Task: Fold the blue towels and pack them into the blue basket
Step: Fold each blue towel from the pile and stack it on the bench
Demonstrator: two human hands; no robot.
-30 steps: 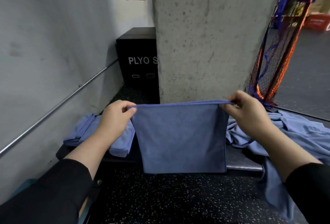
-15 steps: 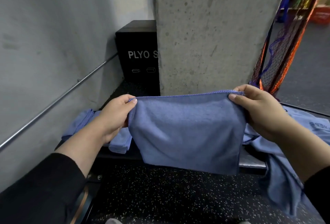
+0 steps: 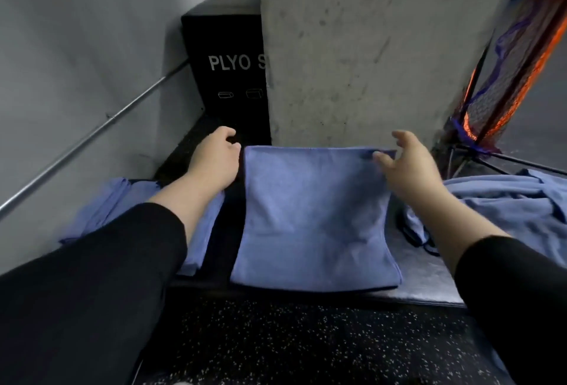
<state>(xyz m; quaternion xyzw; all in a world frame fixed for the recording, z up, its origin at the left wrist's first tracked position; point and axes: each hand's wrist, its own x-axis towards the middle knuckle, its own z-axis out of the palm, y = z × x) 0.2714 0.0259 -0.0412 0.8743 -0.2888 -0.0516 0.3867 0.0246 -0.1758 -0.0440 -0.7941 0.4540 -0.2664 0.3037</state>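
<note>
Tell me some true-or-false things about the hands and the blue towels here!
1. A blue towel lies flat between the two hands. True.
2. The right hand squeezes the towel in a fist. False: its fingers are spread open at the towel's far corner.
3. The left hand is beside the towel's far left corner. True.
4. The black box has no writing. False: it shows "PLYO".
5. A towel heap lies to the right. True.

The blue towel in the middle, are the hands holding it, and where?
No. The towel lies flat; both hands are open beside its far corners.
</note>
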